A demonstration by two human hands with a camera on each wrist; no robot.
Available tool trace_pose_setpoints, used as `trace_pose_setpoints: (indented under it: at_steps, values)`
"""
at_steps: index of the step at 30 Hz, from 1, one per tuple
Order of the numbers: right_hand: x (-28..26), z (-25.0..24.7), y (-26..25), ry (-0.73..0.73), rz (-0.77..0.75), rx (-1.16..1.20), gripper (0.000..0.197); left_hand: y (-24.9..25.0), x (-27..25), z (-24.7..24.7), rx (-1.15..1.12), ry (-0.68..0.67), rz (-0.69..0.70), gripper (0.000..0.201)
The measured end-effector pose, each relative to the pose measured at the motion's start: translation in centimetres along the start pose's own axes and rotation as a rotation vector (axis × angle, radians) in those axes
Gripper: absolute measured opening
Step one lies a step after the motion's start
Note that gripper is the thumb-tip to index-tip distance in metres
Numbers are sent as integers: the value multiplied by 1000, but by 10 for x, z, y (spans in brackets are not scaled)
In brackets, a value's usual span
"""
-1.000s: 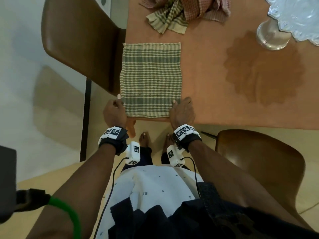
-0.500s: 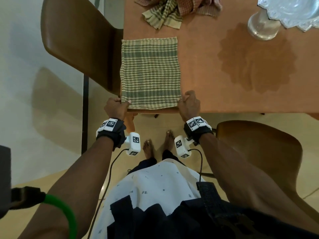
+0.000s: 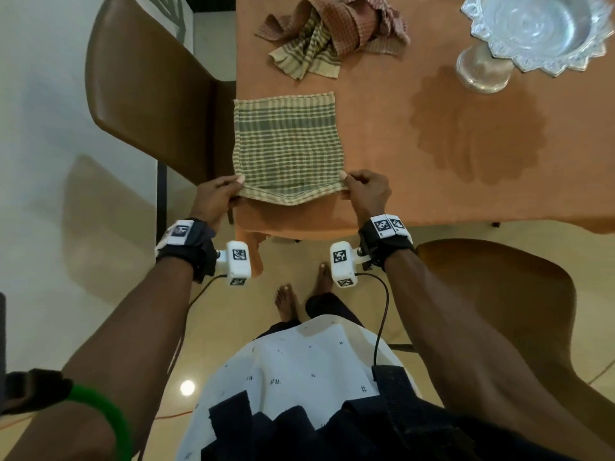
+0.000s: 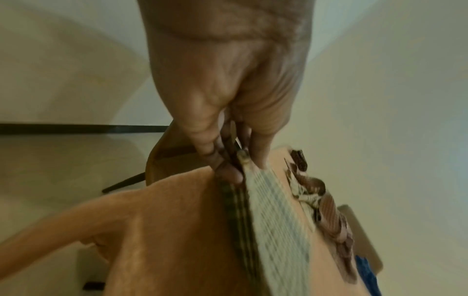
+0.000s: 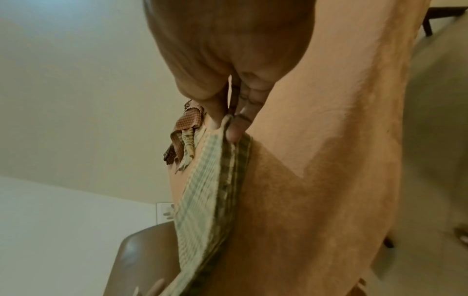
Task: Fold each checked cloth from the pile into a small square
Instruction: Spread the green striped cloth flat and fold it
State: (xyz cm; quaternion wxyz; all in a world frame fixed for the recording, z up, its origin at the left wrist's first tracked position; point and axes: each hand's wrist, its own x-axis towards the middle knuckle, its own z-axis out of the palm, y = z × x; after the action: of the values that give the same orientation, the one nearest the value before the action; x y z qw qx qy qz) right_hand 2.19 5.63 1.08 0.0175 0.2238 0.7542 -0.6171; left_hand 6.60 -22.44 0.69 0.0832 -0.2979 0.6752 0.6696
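Lifted since the earlier frames, the near edge of the green checked cloth (image 3: pixel 288 146) now hangs just above the counter (image 3: pixel 432 181), while its far part lies flat at centre frame. Left hand (image 3: pixel 216 197) and right hand (image 3: pixel 367 193) each pinch one near corner, thumb on top and fingers beneath; the wrist views show each grip pressed together on the doubled cloth edge (image 4: pixel 243 200) (image 5: pixel 215 190). A pile of crumpled checked cloths (image 3: pixel 332 38) lies at upper centre, well apart. A silver bowl (image 3: pixel 539 31) stands at upper right. Brown chairs (image 3: pixel 149 94) flank the counter.
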Motion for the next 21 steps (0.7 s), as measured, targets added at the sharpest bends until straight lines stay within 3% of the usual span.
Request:
trace_pose_setpoints:
  at_steps: [2,4,8,11,17,21]
  values:
    - [7,6,-9,-41,89,31,5,14,7,-1,-16,-88,-50,38]
    - [19,11,-17,-74,172,68,14,26,18,-4,81,-116,-57,53]
    - [56,20,-22,-72,230,77,29,44,40,-2,436,27,103,56]
    - [84,25,-20,-112,203,-35,20,57,47,10,641,102,232,45]
    - [125,34,-46,-202,1,-284,33,80,75,20,657,187,314,26]
    - [150,43,-57,-236,-160,-421,8,90,99,18,782,211,310,18]
